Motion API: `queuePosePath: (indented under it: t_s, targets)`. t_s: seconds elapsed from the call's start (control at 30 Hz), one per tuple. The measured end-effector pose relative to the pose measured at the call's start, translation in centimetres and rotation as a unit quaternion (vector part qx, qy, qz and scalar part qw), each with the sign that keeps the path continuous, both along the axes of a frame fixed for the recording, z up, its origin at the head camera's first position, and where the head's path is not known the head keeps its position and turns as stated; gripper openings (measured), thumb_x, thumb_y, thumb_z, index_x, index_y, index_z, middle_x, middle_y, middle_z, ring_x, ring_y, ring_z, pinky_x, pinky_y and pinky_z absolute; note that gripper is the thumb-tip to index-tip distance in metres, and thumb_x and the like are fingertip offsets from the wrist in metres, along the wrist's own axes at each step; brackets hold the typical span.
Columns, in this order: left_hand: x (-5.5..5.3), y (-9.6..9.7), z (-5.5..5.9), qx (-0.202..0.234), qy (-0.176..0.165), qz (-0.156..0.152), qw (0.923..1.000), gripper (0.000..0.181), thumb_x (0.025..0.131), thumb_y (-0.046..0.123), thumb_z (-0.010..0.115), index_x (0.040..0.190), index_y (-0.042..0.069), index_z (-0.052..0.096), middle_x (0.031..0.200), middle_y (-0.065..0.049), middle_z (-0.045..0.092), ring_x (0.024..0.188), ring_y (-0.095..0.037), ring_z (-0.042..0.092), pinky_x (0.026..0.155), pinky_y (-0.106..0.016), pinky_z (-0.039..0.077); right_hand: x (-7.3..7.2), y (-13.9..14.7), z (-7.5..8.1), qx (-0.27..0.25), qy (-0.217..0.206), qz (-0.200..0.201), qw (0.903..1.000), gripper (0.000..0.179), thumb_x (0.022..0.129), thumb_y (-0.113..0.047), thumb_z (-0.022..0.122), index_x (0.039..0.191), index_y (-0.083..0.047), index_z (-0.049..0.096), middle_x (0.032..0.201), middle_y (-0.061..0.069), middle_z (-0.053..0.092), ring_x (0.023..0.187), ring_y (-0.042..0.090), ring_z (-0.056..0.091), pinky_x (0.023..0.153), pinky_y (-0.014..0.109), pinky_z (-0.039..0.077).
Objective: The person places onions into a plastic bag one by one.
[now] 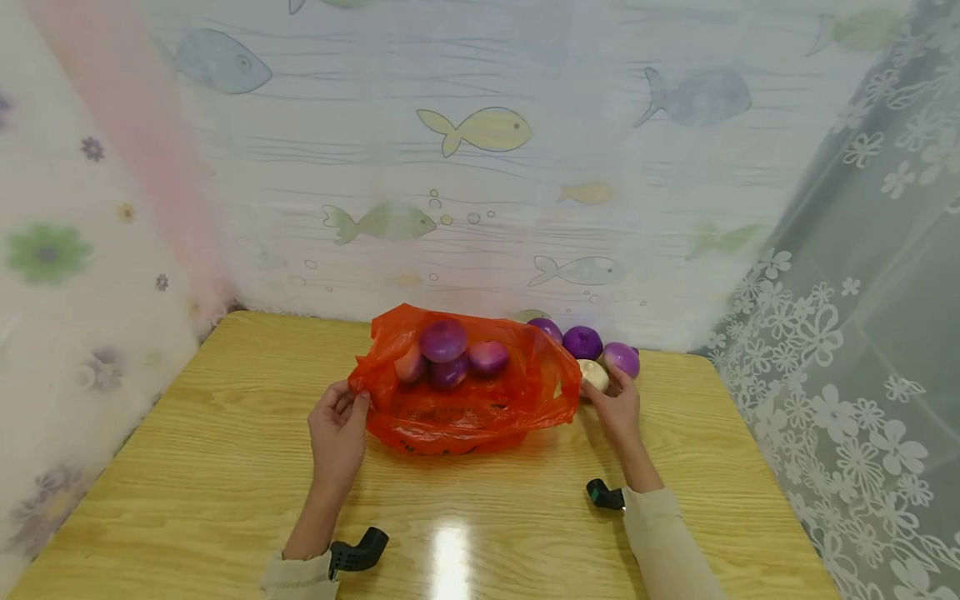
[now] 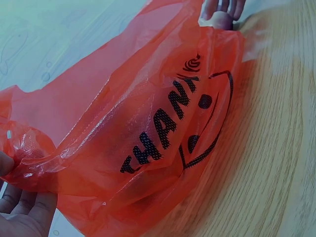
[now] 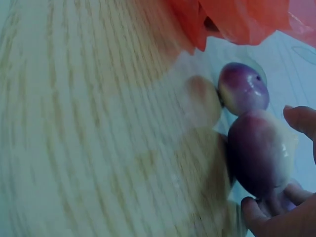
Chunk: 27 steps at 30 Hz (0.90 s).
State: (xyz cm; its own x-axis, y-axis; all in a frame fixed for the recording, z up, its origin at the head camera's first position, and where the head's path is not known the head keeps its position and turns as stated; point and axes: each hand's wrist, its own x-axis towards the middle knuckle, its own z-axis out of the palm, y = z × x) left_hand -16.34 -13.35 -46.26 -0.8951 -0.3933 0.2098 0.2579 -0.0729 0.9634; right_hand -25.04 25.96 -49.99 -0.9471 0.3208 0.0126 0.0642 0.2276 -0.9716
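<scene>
My left hand (image 1: 337, 433) pinches the left edge of a red plastic bag (image 1: 442, 425), thumb against fingers (image 2: 37, 212). The bag lies with its mouth spread, and several purple onions (image 1: 442, 340) sit in it. Black lettering and a smiley mark its side in the left wrist view. Just right of the bag, my right hand (image 1: 618, 412) has its thumb and fingers around an onion (image 3: 259, 153), purple with a cream-coloured end. Beside that hand lies a light purple onion (image 1: 622, 359).
Behind the right hand stand a dark purple onion (image 1: 582, 342) and another purple onion (image 1: 546, 327), partly hidden by the bag. The wooden table (image 1: 210, 467) meets a fish-patterned curtain (image 1: 480, 208) at the back and a flowered one at the right.
</scene>
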Motion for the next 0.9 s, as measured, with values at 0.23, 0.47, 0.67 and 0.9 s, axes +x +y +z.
queuePosePath:
  t_s: [0.23,0.47,0.67,0.9]
  targets:
    - [0.05,0.00,0.07,0.006,0.001,-0.004,1.0000,0.019,0.101,-0.003,0.056,0.116,-0.013,0.059,0.100,0.007,0.070,0.091,-0.006,0.068,0.084,-0.015,0.056,-0.20,-0.46,0.04,0.018,-0.027,0.014,0.9994,0.077,0.094,-0.012,0.071,0.156,0.004,0.029,0.152,0.030,0.039,0.130,0.040,0.048,0.106,0.037,0.049]
    - [0.01,-0.06,0.08,0.006,-0.001,-0.005,1.0000,0.019,0.101,-0.004,0.056,0.116,-0.014,0.059,0.098,0.009,0.069,0.090,-0.005,0.068,0.083,-0.014,0.056,-0.51,-0.61,0.01,0.023,-0.038,0.022,0.9988,0.079,0.090,-0.006,0.071,0.156,0.004,0.028,0.156,0.030,0.035,0.132,0.044,0.046,0.113,0.056,0.041]
    - [-0.03,-0.03,0.05,0.003,-0.007,-0.004,1.0000,0.019,0.101,-0.004,0.056,0.117,-0.014,0.059,0.098,0.010,0.069,0.091,-0.004,0.068,0.084,-0.014,0.055,-0.48,-0.39,-0.17,0.025,-0.034,0.010,0.9991,0.079,0.089,-0.008,0.075,0.155,0.003,0.032,0.152,0.029,0.040,0.127,0.039,0.050,0.107,0.048,0.048]
    - [0.04,-0.04,0.13,0.002,-0.014,-0.004,0.9999,0.020,0.101,-0.002,0.056,0.118,-0.013,0.059,0.100,0.010,0.069,0.092,-0.004,0.067,0.085,-0.014,0.055,0.16,-0.26,0.32,0.018,-0.014,0.004,0.9997,0.079,0.089,-0.009,0.076,0.154,0.004,0.034,0.147,0.028,0.044,0.124,0.034,0.051,0.078,0.008,0.044]
